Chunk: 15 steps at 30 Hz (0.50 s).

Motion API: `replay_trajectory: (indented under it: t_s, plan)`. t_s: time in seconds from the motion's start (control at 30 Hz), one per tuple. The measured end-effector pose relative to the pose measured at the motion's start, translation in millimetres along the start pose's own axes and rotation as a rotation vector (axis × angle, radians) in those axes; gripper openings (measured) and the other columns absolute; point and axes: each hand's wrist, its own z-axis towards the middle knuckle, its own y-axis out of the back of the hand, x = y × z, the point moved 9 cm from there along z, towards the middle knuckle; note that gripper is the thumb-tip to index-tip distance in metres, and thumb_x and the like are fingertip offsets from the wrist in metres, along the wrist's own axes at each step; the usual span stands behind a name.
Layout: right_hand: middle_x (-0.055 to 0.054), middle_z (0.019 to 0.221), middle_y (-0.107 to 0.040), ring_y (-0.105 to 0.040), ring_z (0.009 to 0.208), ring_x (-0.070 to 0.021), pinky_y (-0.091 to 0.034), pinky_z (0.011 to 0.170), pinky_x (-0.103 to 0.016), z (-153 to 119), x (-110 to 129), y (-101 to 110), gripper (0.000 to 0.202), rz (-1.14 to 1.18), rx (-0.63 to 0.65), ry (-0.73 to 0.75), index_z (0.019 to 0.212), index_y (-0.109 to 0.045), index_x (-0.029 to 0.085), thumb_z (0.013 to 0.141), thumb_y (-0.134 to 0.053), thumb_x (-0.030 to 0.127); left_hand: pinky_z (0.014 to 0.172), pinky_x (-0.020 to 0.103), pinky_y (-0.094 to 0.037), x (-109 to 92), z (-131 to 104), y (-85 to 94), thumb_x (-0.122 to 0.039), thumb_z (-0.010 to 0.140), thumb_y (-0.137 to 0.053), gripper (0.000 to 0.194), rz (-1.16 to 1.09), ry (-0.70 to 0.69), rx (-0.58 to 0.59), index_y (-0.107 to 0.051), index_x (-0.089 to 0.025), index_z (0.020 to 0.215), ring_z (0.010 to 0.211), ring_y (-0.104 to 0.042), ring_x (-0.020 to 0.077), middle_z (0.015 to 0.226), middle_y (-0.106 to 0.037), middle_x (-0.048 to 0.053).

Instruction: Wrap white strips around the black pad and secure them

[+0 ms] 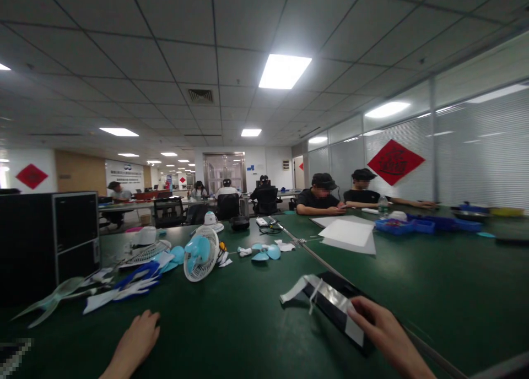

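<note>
My right hand (378, 324) pinches the near end of a silvery-white strip (330, 295) between thumb and fingers. The strip lies along a flat black object (341, 282), whose kind I cannot make out. At its far end the strip bends off to the left, and a thin white band (315, 296) crosses it. On the left, my left hand (136, 337) rests on the green table (223, 335), fingers loosely bent and a little apart, holding nothing. Blue-and-white gloves (128, 285) lie beyond it, near a small fan (201, 254) with pale blue blades and a white grille.
A black computer case (49, 241) stands at the left edge. Loose pale blue fan blades (264, 252) lie mid-table. White sheets (349, 236) and blue trays (394, 226) are farther right. A metal seam (303, 247) crosses the table. Two people (320, 197) sit opposite.
</note>
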Motion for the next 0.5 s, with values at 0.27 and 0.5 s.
replay_trajectory:
  t_s: [0.27,0.5]
  plan:
    - [-0.006,0.077,-0.068,-0.061,0.070,-0.0202,-0.044,0.066,-0.029,73.6,32.3,-4.9,0.030,-0.237,-0.260,0.172,0.088,-0.063,0.018,0.085,-0.044,0.041,0.098,0.038,-0.046,2.6,2.1,-1.5,-0.026,0.087,-0.037,0.049,-0.028,-0.015,0.008,-0.054,-0.009,0.130,0.120,-0.054,0.0268,0.134,-0.054,0.016]
    - [-0.013,0.107,-0.065,-0.063,0.092,-0.0213,-0.043,0.079,-0.028,147.2,17.6,-64.8,0.024,-0.687,-0.169,0.142,0.101,-0.061,0.014,0.091,-0.039,0.017,0.097,0.040,-0.046,2.8,2.5,-0.4,-0.026,0.085,-0.038,0.049,-0.066,-0.020,0.001,-0.057,-0.011,0.127,0.118,-0.055,0.0278,0.131,-0.057,0.015]
